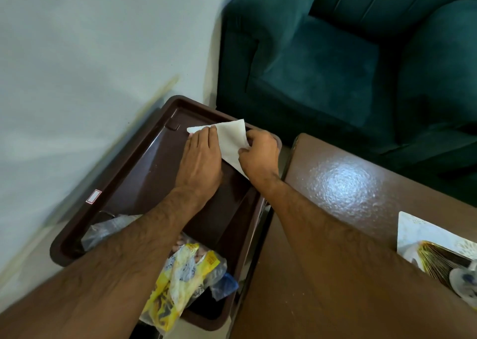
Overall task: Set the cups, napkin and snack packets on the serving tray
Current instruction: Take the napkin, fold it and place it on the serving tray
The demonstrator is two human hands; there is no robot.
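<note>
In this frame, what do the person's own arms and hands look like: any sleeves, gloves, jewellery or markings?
Both forearms are bare up to the frame edge, with no sleeve in view, and dark hair shows along them. The left hand and the right hand wear no gloves. No watch, bracelet or ring is visible on either wrist or on the fingers that show. No tattoos or other markings can be seen.

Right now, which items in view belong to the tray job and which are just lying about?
Job items:
- serving tray
- white napkin, pressed flat by the left hand, pinched by the right hand
- yellow snack packets, at the tray's near end

Lying about:
- green armchair
- brown table
- white-and-gold card on the table
</note>
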